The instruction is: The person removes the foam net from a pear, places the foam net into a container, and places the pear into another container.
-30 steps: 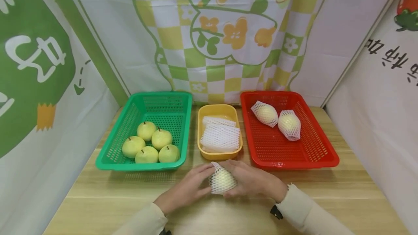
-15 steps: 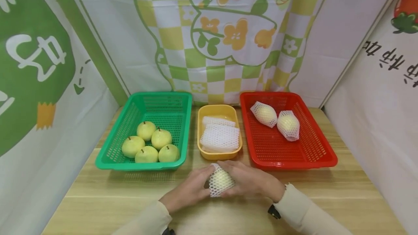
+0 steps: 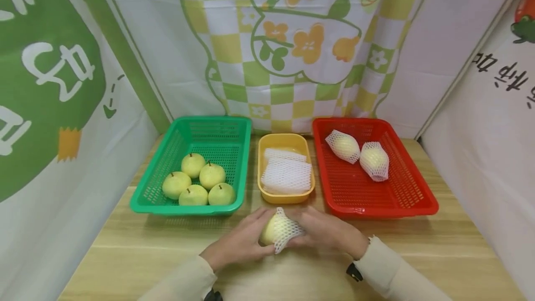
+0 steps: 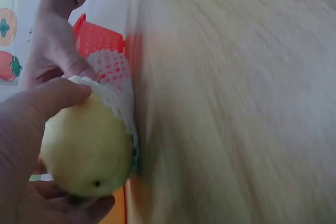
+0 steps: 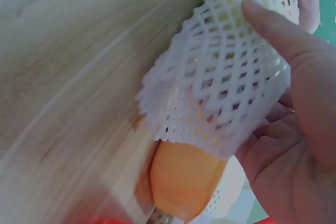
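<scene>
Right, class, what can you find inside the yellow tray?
White foam mesh sleeves lie inside the yellow tray; bare tray shows beyond them. They cover the floor beneath, and their number cannot be told.

Head view bright, even; wrist views hazy (tabletop [image 4: 236, 103] blurred); soft shadow under green basket [image 3: 167, 209].

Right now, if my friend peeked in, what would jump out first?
Probably the red basket on the right, holding two net-wrapped pears, and the green basket on the left, with five bare pears. Between them sits a yellow tub of white foam nets. In front, the left hand grips a pear while the right hand holds a net partly over it.
</scene>
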Demonstrator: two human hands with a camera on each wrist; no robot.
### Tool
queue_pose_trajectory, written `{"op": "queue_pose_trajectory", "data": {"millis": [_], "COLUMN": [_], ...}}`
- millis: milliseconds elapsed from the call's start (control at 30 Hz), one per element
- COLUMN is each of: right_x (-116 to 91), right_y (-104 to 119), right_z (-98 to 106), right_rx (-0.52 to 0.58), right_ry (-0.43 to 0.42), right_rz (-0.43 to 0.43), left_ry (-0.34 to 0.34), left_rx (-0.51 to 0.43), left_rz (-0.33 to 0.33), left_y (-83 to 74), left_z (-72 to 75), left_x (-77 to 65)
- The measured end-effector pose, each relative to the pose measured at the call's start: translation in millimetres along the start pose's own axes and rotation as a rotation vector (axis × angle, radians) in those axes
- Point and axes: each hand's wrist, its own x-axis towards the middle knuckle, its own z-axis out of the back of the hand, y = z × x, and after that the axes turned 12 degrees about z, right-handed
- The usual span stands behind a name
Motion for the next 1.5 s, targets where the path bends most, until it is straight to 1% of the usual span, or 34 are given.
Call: {"op": "queue_pose_trajectory", "data": {"millis": [100, 167, 367, 467, 567, 667, 733, 833, 900, 1000, 1100, 1267, 1433, 1500], "right_x": [0.7, -0.1, -13.0, -23.3, -32.4, -37.1, -37.2, -31.8, -25.0, -8.4, 15.6, 61.7, 98.0, 108.4], "right_y": [0.9, 1.6, 3.0, 6.6, 13.0, 20.4, 25.1, 31.4, 34.7, 34.6, 25.7, -4.5, -40.3, -54.0], "right_z": [0.9, 1.6, 7.6, 17.3, 36.1, 63.9, 85.4, 115.7, 132.0, 149.2, 158.4, 159.9, 153.8, 151.9], "right_rx": [-0.014, -0.015, 0.025, 0.024, 0.029, 0.049, 0.056, 0.029, -0.014, -0.076, -0.137, -0.243, -0.319, -0.344], "right_ry": [0.001, 0.003, -0.033, -0.035, -0.015, 0.007, 0.022, 0.029, 0.017, -0.022, -0.083, -0.169, -0.197, -0.195], "right_rz": [0.023, 0.031, 0.035, 0.025, 0.008, 0.002, -0.017, -0.049, -0.086, -0.125, -0.122, -0.068, -0.085, -0.118], "left_ry": [0.012, 0.009, -0.021, -0.020, -0.022, -0.033, -0.037, -0.031, -0.025, -0.019, -0.019, -0.020, -0.021, -0.021], "left_rx": [0.008, 0.007, 0.021, 0.029, 0.025, 0.027, 0.031, 0.032, 0.043, 0.057, 0.067, 0.062, 0.059, 0.062], "left_rz": [-0.004, -0.001, 0.010, 0.028, 0.029, 0.013, 0.009, 0.017, 0.022, 0.024, 0.023, 0.033, 0.028, 0.026], "left_y": [-3.6, -5.1, -2.6, 1.0, 4.9, 7.6, 8.5, 8.6, 8.6, 8.2, 8.2, 9.4, 8.8, 8.1], "left_z": [-3.6, -2.7, 8.4, 11.6, 12.0, 11.6, 12.0, 12.7, 12.9, 12.3, 13.2, 13.3, 12.9, 12.2], "left_x": [2.4, 2.0, -3.0, -6.1, -7.8, -7.3, -7.0, -6.7, -6.9, -6.9, -7.1, -7.8, -8.5, -7.9]}}
